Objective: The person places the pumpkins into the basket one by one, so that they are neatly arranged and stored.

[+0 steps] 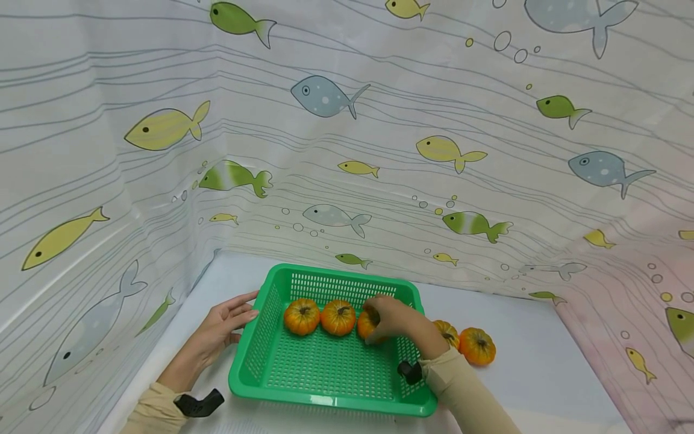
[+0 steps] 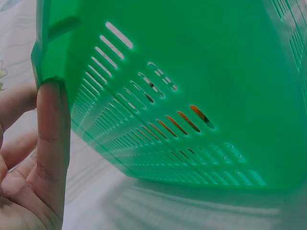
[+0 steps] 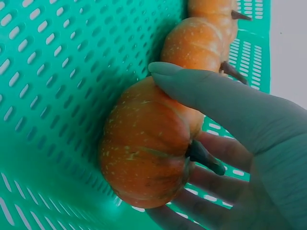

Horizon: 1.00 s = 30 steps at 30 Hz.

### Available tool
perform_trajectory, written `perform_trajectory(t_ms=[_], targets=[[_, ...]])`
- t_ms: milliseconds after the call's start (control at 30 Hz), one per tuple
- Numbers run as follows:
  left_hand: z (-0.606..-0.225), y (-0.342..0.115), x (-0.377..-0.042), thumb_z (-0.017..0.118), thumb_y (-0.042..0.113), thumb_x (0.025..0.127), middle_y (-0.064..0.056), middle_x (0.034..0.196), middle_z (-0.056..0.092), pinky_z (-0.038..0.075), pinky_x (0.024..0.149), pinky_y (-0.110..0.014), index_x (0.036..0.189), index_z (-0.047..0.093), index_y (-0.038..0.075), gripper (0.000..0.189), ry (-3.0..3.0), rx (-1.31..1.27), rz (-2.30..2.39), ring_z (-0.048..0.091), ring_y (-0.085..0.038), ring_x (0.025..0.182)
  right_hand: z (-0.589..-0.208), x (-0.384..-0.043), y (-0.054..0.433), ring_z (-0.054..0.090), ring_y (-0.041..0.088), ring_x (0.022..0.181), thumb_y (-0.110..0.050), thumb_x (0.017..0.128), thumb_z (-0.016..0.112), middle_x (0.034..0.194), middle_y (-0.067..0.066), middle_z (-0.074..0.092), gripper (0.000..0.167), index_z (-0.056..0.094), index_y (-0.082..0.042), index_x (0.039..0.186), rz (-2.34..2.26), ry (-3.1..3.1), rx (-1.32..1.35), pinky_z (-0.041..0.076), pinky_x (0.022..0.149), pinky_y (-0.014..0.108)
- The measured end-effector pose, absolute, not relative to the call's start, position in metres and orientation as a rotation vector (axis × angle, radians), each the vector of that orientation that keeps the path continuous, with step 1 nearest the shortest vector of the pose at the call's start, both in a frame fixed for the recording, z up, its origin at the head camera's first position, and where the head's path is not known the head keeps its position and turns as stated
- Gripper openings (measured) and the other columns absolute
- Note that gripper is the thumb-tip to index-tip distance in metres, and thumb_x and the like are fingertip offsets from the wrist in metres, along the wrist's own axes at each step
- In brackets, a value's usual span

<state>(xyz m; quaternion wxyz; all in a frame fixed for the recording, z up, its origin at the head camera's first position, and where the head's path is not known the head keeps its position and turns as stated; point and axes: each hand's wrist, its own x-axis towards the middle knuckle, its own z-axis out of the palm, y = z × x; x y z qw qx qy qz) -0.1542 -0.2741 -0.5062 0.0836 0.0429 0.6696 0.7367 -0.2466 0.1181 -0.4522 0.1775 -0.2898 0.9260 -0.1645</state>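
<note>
My right hand (image 1: pixel 391 318) reaches into a green plastic basket (image 1: pixel 325 399) and grips a small orange pumpkin (image 3: pixel 144 143). In the right wrist view the thumb lies over one side of it and the fingers curve round the other, with the dark stem between. Two more pumpkins, one in the middle (image 1: pixel 338 317) and one at the left (image 1: pixel 302 316), sit in a row with it along the basket's far side. At the basket's left rim is my left hand (image 1: pixel 219 328). Its fairly straight fingers touch the rim from outside, as the left wrist view (image 2: pixel 50 148) confirms.
Outside the basket, to its right, two pumpkins lie on the white table (image 1: pixel 520 367): one (image 1: pixel 446 333) partly behind my right forearm, the other (image 1: pixel 477 346) beside it. A fish-patterned curtain (image 1: pixel 347 193) encloses the table at the back and sides.
</note>
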Motion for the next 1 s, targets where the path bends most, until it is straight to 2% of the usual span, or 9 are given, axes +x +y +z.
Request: perform_trajectory(t_ms=[500, 1000], targets=[[-0.507, -0.275, -0.155, 0.058, 0.012, 0.106, 0.009, 0.103, 0.071, 0.061, 0.061, -0.023, 0.16, 0.03, -0.002, 0.062, 1.997, 0.137, 2.201, 0.072, -0.005, 0.085, -0.44, -0.243, 0.127, 0.057, 0.032, 0.131, -0.025, 0.079, 0.09, 0.14, 0.011, 0.063, 0.065, 0.065, -0.006, 0.136, -0.608, 2.592, -0.883, 0.049, 0.111, 0.053], [-0.508, -0.275, -0.154, 0.059, 0.012, 0.106, 0.009, 0.104, 0.071, 0.061, 0.062, -0.023, 0.16, 0.028, -0.002, 0.064, 1.997, 0.122, 2.201, 0.071, -0.004, 0.085, -0.413, -0.23, 0.156, 0.05, 0.037, 0.141, -0.031, 0.087, 0.085, 0.15, 0.013, 0.056, 0.067, 0.058, -0.007, 0.144, -0.666, 2.666, -0.841, 0.046, 0.113, 0.059]])
